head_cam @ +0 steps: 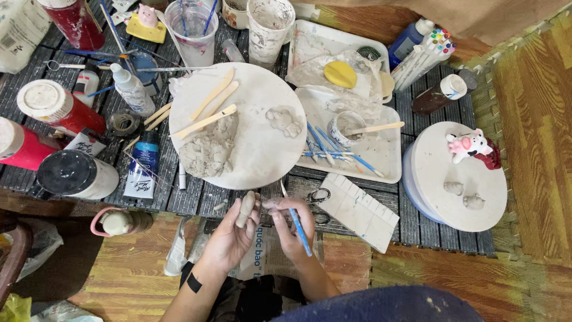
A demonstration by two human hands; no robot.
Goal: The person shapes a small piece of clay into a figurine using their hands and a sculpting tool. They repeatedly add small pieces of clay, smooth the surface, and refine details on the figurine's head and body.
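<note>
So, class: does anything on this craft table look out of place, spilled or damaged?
Nothing is spilled or broken. The left hand holds a small clay piece; the right hand holds a blue tool. One oddity: the ridged white palette overhangs the table's front edge.

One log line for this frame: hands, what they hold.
left hand: holds clay piece | right hand: holds blue tool | both off table

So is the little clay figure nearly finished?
Not yet. The left hand holds a plain grey clay piece, unpainted, while the right hand holds a blue-handled tool. A painted pink-and-white figurine stands on the right round board. A lump of raw clay and a small unpainted figure wait on the middle board.
</note>
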